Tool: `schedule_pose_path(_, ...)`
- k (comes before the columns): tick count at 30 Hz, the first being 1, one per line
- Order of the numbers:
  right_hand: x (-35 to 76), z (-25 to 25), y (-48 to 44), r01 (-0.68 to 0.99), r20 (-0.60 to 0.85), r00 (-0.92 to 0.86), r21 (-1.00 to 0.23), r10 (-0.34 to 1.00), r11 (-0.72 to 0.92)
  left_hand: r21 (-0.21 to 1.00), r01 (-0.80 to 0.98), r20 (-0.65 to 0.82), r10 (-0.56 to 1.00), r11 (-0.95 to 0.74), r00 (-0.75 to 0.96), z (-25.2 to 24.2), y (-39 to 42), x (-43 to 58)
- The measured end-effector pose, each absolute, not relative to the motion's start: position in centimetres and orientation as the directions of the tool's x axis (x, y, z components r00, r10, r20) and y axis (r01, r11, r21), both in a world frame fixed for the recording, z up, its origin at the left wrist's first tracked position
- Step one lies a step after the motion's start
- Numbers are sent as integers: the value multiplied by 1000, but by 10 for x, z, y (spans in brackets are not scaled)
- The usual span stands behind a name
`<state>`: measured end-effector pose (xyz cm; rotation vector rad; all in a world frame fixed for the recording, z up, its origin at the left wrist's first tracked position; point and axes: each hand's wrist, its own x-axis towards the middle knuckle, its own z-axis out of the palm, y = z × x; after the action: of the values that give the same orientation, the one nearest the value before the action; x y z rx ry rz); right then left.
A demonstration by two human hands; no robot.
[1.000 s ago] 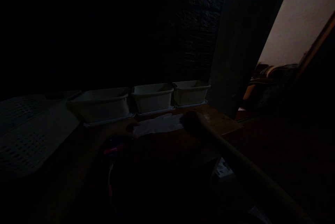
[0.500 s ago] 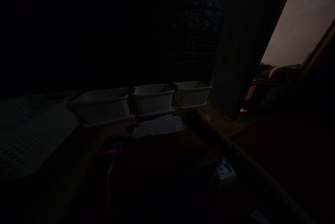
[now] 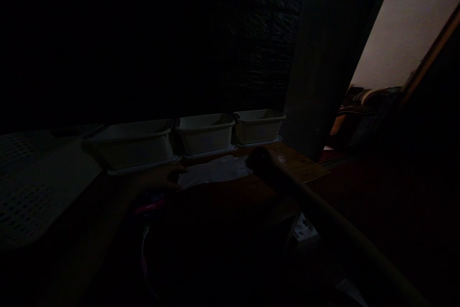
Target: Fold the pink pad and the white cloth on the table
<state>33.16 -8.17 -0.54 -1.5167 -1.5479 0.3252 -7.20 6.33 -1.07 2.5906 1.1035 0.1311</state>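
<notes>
In the dim light a white glove [image 3: 214,171] lies stretched flat on the wooden table [image 3: 305,165], its finger end pointing right. My left hand [image 3: 166,176] is at the cuff end, thumb and fingers closed on its edge. At the finger end, my right hand [image 3: 264,159] is curled with its fingers closed on the tips; the shadow hides the exact grip. Just below my left hand is a dark object with a pink, lit-looking band [image 3: 150,206], and a pale cable [image 3: 144,244] runs down from near it.
Three pale plastic tubs, a left tub [image 3: 138,149], a middle tub [image 3: 205,137] and a right tub [image 3: 259,130], stand on light trays along the dark wall. A white perforated basket [image 3: 39,192] is at the far left. Beyond the table's right end is a doorway.
The view has shifted slightly, moving everything a little left. My right hand looks more curled and a bit higher at the glove's finger end. The glove stays flat.
</notes>
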Motion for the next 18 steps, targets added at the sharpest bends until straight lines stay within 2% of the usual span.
schedule_pose_path(11, 337, 2, -62, 669, 343, 168, -728, 924, 148, 306, 694, -66, 713, -652, 698, -8, 62, -70)
schedule_pose_path(18, 343, 0, -64, 681, 354, 193, -720, 915, 134, 316, 707, -66, 728, -633, 682, -9, 63, -70)
